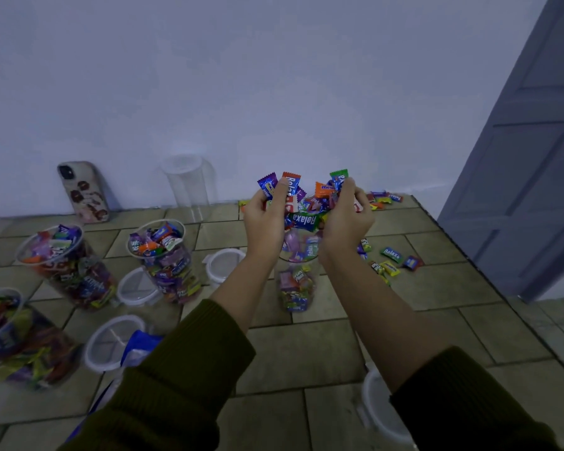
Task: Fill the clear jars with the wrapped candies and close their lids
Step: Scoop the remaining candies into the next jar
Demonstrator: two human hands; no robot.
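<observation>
We should keep our left hand (262, 219) and right hand (345, 219) curled towards each other around the heap of wrapped candies (303, 219). Then we centre it over the half-filled clear jar (297, 281) and loosen from the bottom, so the wrappers drop in rather than spill onto the desk (306, 353). The jar stands upright directly below, between our wrists, its mouth just under the heap, and a lid (223, 263) lies just to its left.
</observation>
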